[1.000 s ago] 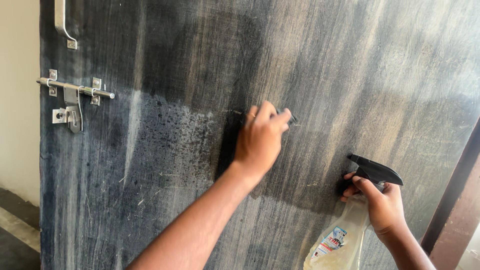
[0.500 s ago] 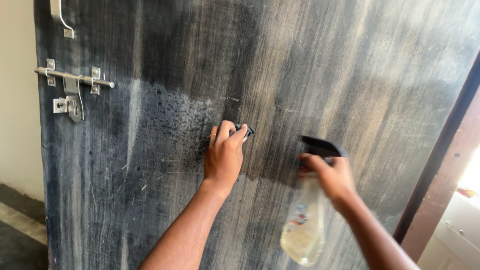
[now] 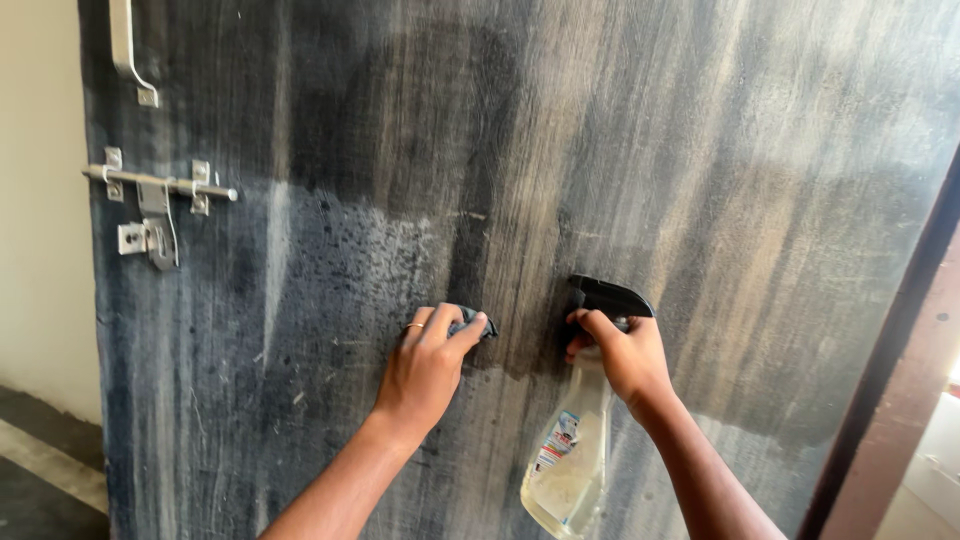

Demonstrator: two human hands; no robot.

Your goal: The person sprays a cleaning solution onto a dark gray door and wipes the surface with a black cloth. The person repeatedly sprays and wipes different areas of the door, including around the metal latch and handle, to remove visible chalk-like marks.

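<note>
A dark, streaked door point(image 3: 700, 180) fills the view. My left hand point(image 3: 425, 365) presses a small dark cloth point(image 3: 474, 322) flat against the door near its middle; a ring shows on one finger. My right hand point(image 3: 625, 355) grips a clear spray bottle point(image 3: 570, 455) with a black trigger head point(image 3: 605, 297), nozzle aimed left at the door, just right of the cloth. Pale liquid sits in the bottle's lower part. A darker wet patch spreads on the door above and around both hands.
A metal sliding bolt point(image 3: 160, 185) with a hasp is fixed at the door's left edge, with a metal handle point(image 3: 128, 50) above it. A pale wall point(image 3: 40, 200) lies left. A brown door frame point(image 3: 890, 400) runs down the right.
My left hand with the cloth has slid down and left over the door. My right hand has brought the spray bottle left and up, close beside the cloth.
</note>
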